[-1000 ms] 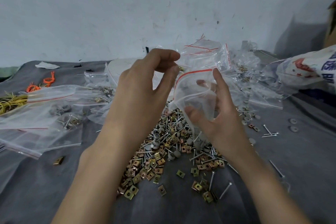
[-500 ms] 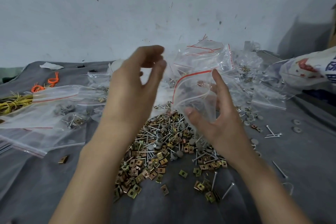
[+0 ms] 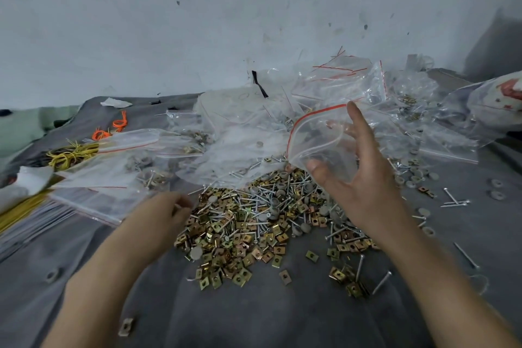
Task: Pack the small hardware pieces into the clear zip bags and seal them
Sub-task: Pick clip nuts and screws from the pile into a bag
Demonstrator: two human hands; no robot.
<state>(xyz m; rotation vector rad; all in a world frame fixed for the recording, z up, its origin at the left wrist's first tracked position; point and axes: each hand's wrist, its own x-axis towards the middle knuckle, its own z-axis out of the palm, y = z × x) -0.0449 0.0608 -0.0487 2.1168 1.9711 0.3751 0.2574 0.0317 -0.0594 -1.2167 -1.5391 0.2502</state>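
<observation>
I'm holding the clear zip bag [image 3: 319,144] up in my right hand [image 3: 364,186]. My thumb is pressing on the front and the other fingers are spreading behind the plastic, so they're pinching it, with the red-striped mouth gaping toward the left. It's hanging just above the far edge of the hardware pile [image 3: 254,223], which is brassy square clips, silver screws and grey round caps all mixing together on the grey cloth [image 3: 254,316]. My left hand [image 3: 158,217] is sitting low at the pile's left edge, but it's blurry, so I can't tell if the fingers are grabbing anything. A heap of empty bags [image 3: 339,87] is lying behind, filled bags [image 3: 113,161] off to the left, and yellow ties [image 3: 67,152] and orange ties [image 3: 110,130] past those.
</observation>
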